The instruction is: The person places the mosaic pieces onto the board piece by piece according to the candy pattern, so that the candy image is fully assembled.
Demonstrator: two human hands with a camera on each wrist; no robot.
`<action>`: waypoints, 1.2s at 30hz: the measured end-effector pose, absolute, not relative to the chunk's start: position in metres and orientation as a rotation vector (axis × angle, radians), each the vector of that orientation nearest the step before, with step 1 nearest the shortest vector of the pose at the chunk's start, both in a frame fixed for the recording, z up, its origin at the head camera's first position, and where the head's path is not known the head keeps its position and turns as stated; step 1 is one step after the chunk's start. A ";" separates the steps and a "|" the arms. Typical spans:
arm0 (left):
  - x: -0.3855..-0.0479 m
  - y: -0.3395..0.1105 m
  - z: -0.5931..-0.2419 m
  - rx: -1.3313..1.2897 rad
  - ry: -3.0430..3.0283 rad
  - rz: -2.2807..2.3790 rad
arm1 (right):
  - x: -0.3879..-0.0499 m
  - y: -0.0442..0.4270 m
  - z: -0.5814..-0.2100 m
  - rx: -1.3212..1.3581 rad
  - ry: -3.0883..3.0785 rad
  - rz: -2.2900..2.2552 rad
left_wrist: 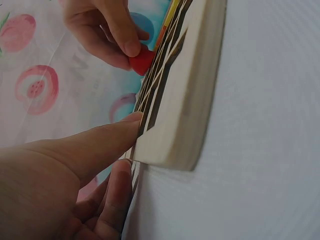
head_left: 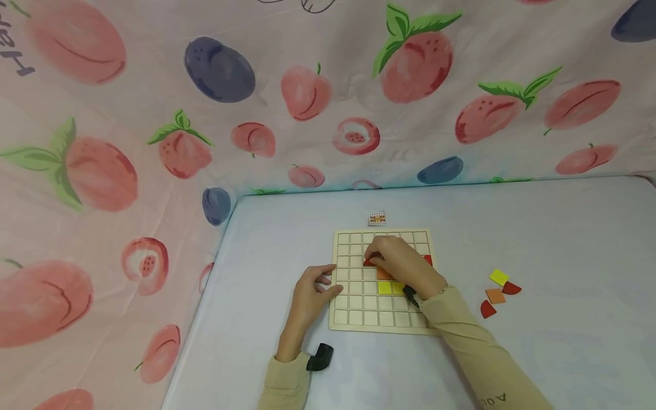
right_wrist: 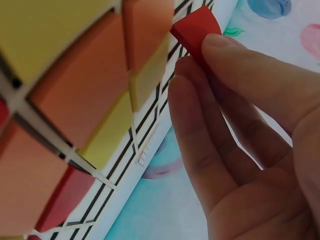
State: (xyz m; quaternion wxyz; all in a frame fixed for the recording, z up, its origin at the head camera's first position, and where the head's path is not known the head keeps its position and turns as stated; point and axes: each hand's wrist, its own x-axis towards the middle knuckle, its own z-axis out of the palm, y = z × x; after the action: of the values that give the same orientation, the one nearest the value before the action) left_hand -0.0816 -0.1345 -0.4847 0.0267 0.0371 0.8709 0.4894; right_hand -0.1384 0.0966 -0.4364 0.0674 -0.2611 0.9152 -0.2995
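Red curved-edged piece (right_wrist: 195, 32) is pinched in a narrow grip between the thumb and fingertips of the right hand (head_left: 402, 259), above the far half of a pale grid board (head_left: 355, 317); whether the board is touched by it cannot be told. To the left of that hand, the board's left edge is touched by the left hand (head_left: 310, 290), its thumb and forefinger spread apart and nothing lifted in it. Both wrists are covered by tan sleeves (head_left: 284, 381), and a black device (head_left: 320, 357) is worn at the left one. Just below the right hand, yellow squares (head_left: 384, 287) and an orange square (head_left: 383, 274) are set in the grid, partly hidden by it; a red piece (head_left: 427, 259) is seen on the board at its right. Well to the right of both hands, a loose yellow square (head_left: 499, 277), a loose orange square (head_left: 495, 296) and two loose red quarter-rounds (head_left: 488, 309) are grouped on the white table (head_left: 246, 273). Beyond the right hand, past the board, a small printed card (head_left: 376, 218) is laid. Farthest from the hands, a fruit-patterned cloth (head_left: 328, 45) is hung.
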 end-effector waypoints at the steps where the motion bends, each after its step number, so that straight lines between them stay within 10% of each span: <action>1: -0.082 -0.134 -0.485 0.113 2.689 1.512 | -0.139 0.096 -0.437 -0.784 2.757 -0.896; 36: -0.082 -0.131 -0.484 0.077 2.714 1.476 | -0.132 0.108 -0.431 -0.832 2.833 -0.730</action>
State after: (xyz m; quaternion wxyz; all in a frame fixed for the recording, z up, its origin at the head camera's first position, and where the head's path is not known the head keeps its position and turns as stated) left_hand -0.0820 -0.1311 -0.4837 0.0258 0.0248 0.8779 0.4775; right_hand -0.1322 0.1080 -0.4313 0.0500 -0.2733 0.9303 -0.2396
